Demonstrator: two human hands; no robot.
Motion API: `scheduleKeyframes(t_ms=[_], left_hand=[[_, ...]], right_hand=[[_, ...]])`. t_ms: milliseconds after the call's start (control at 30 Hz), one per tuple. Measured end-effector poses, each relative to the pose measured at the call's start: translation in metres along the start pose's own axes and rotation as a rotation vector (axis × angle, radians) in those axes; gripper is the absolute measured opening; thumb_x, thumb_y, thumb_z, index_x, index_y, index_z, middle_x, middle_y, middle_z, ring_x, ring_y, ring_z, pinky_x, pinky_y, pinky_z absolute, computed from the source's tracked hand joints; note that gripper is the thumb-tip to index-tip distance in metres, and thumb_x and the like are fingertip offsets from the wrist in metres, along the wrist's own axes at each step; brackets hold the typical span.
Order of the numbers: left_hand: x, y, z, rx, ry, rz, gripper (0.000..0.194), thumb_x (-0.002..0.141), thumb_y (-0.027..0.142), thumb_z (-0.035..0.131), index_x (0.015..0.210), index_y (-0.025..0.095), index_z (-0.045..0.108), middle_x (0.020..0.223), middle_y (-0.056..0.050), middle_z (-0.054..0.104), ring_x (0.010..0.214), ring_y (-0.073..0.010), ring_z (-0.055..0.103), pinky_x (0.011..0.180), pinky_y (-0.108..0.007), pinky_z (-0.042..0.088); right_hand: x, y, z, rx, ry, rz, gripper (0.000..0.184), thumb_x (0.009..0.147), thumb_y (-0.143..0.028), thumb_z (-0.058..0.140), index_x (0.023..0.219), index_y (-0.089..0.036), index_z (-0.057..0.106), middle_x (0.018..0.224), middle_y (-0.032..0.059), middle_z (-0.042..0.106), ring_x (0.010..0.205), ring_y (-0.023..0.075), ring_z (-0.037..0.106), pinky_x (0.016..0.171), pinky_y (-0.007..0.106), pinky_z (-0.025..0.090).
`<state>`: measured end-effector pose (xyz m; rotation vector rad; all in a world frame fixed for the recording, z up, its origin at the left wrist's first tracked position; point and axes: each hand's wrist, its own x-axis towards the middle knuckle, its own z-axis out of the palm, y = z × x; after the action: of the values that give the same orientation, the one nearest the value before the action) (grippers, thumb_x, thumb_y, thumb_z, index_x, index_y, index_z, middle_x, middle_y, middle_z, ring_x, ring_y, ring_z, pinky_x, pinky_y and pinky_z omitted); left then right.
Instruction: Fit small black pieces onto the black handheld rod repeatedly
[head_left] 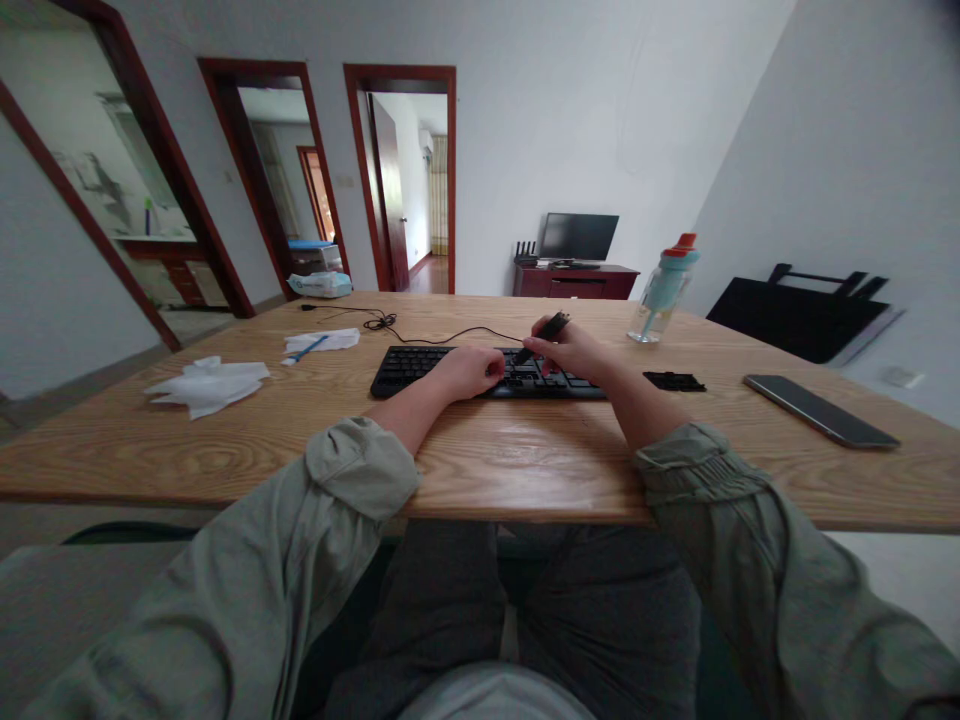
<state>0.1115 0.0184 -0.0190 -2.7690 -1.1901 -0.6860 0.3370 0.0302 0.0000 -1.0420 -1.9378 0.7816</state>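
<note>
A black keyboard [409, 368] lies near the front of the wooden table, its cable running off to the back left. My left hand [474, 372] rests on the middle of the keyboard with its fingers curled closed; whether anything is in them is hidden. Over the keys to the right, my right hand [571, 350] grips a slim black brush [551, 332], tilted, with a ragged upper end and its lower end toward the keys. Some key positions between the hands look uneven. Beside the keyboard's right end sit small black pieces [673, 381], resembling keycaps.
A phone [821, 410] lies at the right, and a clear bottle with a red lid [664, 290] stands behind. On the left are crumpled white tissues [210, 385], a blue-handled stick [307, 348], a wipes packet [321, 285] and the coiled cable [380, 321].
</note>
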Motion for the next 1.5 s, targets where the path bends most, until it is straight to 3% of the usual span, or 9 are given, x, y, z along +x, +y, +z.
scheduleKeyframes(t_ms=[100, 300, 400, 667, 900, 1067, 1167, 1333, 1500], left_hand=[[0.000, 0.005, -0.005, -0.017, 0.064, -0.025, 0.013, 0.081, 0.029, 0.061, 0.087, 0.020, 0.067, 0.090, -0.005, 0.070, 0.084, -0.0195, 0.063, 0.079, -0.031, 0.050], [0.006, 0.010, -0.003, -0.071, 0.200, -0.091, 0.030, 0.082, 0.038, 0.064, 0.105, 0.020, 0.063, 0.103, -0.006, 0.070, 0.093, -0.0206, 0.064, 0.086, -0.034, 0.050], [0.013, 0.013, 0.001, -0.100, 0.199, -0.091, 0.037, 0.083, 0.043, 0.063, 0.113, 0.021, 0.062, 0.101, -0.005, 0.071, 0.092, -0.0207, 0.065, 0.085, -0.034, 0.050], [0.026, 0.012, 0.003, 0.035, 0.170, -0.120, 0.027, 0.087, 0.040, 0.056, 0.102, 0.020, 0.066, 0.094, -0.009, 0.071, 0.086, -0.0240, 0.066, 0.076, -0.034, 0.049], [0.020, -0.004, 0.001, 0.054, 0.091, -0.285, 0.037, 0.087, 0.045, 0.054, 0.112, 0.021, 0.065, 0.105, -0.010, 0.072, 0.093, -0.0267, 0.067, 0.079, -0.035, 0.050], [0.019, -0.005, 0.000, 0.033, 0.184, -0.333, 0.033, 0.090, 0.034, 0.049, 0.118, 0.023, 0.063, 0.110, -0.009, 0.072, 0.100, -0.0248, 0.066, 0.084, -0.034, 0.049], [0.018, -0.008, -0.002, -0.017, 0.234, -0.337, 0.030, 0.092, 0.038, 0.047, 0.112, 0.022, 0.063, 0.107, -0.010, 0.072, 0.099, -0.0247, 0.065, 0.084, -0.034, 0.048], [0.016, -0.009, -0.005, -0.099, 0.283, -0.301, 0.034, 0.093, 0.048, 0.046, 0.101, 0.019, 0.063, 0.093, -0.009, 0.071, 0.086, -0.0229, 0.064, 0.077, -0.033, 0.048], [0.016, 0.005, -0.006, -0.075, 0.148, -0.206, 0.029, 0.087, 0.043, 0.058, 0.100, 0.019, 0.066, 0.095, -0.008, 0.071, 0.086, -0.0224, 0.065, 0.076, -0.032, 0.049]], right_hand=[[-0.002, -0.004, -0.004, -0.007, -0.037, -0.035, 0.036, 0.081, -0.049, 0.071, 0.095, -0.020, 0.054, 0.081, 0.0011, 0.063, 0.050, 0.0110, 0.057, 0.043, 0.024, 0.041], [-0.003, -0.004, -0.006, 0.048, -0.057, -0.032, 0.039, 0.078, -0.047, 0.073, 0.099, -0.020, 0.055, 0.088, 0.0018, 0.062, 0.054, 0.0093, 0.057, 0.043, 0.021, 0.041], [-0.002, -0.003, -0.005, 0.076, -0.072, -0.040, 0.038, 0.078, -0.045, 0.073, 0.100, -0.020, 0.055, 0.085, 0.0010, 0.062, 0.055, 0.0099, 0.057, 0.045, 0.022, 0.042], [0.001, -0.002, 0.002, -0.059, -0.067, -0.068, 0.029, 0.079, -0.040, 0.070, 0.094, -0.017, 0.066, 0.078, 0.0027, 0.065, 0.060, 0.0117, 0.053, 0.054, 0.025, 0.044], [0.003, 0.017, 0.022, -0.495, -0.047, -0.108, 0.023, 0.077, -0.025, 0.062, 0.096, -0.017, 0.074, 0.079, 0.0039, 0.070, 0.067, 0.0159, 0.058, 0.067, 0.028, 0.044], [0.000, 0.021, 0.041, -0.668, 0.084, -0.248, 0.024, 0.079, -0.022, 0.055, 0.093, -0.019, 0.075, 0.094, 0.0073, 0.072, 0.093, 0.0233, 0.062, 0.090, 0.036, 0.041], [0.002, 0.025, 0.041, -0.567, 0.170, -0.240, 0.026, 0.081, -0.020, 0.049, 0.089, -0.018, 0.073, 0.093, 0.0075, 0.072, 0.094, 0.0229, 0.061, 0.090, 0.036, 0.042], [0.004, 0.023, 0.025, -0.281, 0.333, -0.197, 0.026, 0.082, -0.026, 0.051, 0.096, -0.015, 0.070, 0.077, 0.0038, 0.066, 0.073, 0.0180, 0.058, 0.071, 0.030, 0.045], [-0.005, 0.006, 0.021, -0.126, 0.181, -0.283, 0.053, 0.079, -0.044, 0.066, 0.124, -0.015, 0.062, 0.087, 0.0034, 0.066, 0.070, 0.0152, 0.056, 0.065, 0.028, 0.045]])
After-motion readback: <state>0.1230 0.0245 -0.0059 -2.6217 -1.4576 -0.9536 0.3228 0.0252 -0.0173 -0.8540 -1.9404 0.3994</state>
